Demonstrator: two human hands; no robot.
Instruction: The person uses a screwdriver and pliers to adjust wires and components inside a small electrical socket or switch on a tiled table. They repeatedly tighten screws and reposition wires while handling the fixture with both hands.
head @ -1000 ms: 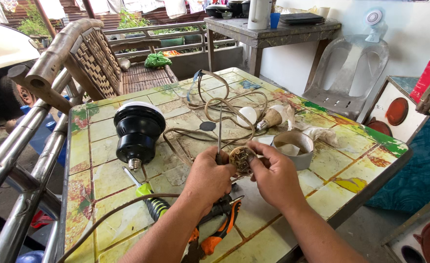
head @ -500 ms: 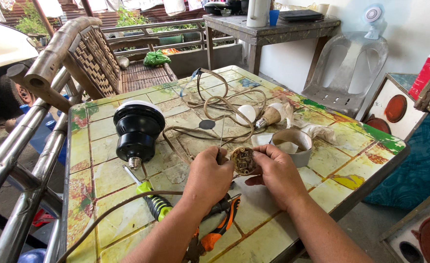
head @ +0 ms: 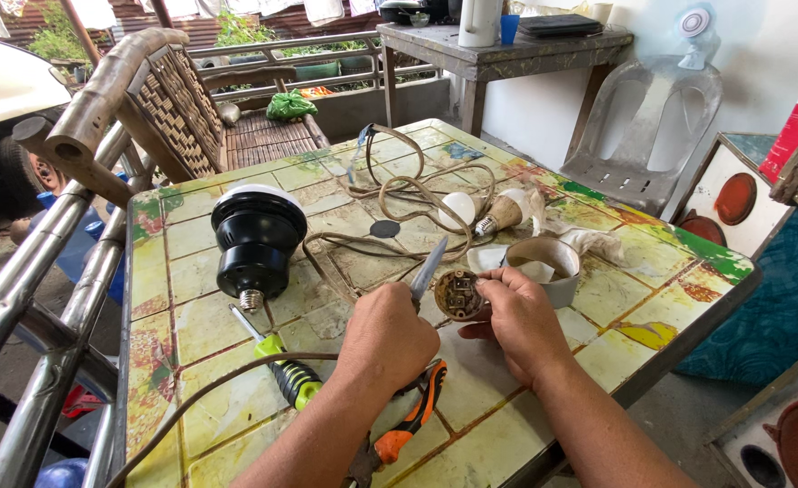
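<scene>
Over one tiled table (head: 236, 334), two hands: left hand (head: 388, 336) (one blade (head: 428, 268)), right hand (head: 518, 321) one socket (head: 458, 295).

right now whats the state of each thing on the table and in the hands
left hand: closed around a knife, blade tip up
right hand: gripping a round socket, open face showing
screwdriver: lying flat
pliers: lying partly under the left arm
black lamp housing: lying on the table, screw base toward the person
cord: loosely coiled
tape roll: lying flat
tiled table: paint worn
</scene>
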